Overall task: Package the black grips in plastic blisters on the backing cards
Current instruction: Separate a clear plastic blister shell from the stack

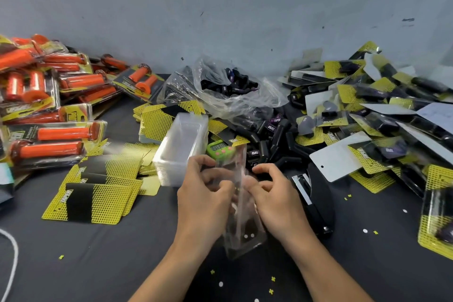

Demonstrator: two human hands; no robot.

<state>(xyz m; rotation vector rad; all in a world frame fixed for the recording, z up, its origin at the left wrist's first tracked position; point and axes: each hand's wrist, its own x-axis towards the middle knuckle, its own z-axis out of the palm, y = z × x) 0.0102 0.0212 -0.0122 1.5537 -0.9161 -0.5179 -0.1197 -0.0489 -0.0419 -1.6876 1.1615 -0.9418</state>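
Clear plastic blister (242,240), pinched by curled fingers (220,187) of left hand (203,201) and right hand (279,201), runs lengthwise away from the person. Loose black grips (277,140) lie just beyond, nearer the right hand; backing cards (98,191) sit leftward on the worktop (122,252).

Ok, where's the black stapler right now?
In the head view the stapler lies on the black table, right of centre, just beside the right hand and below a white card.
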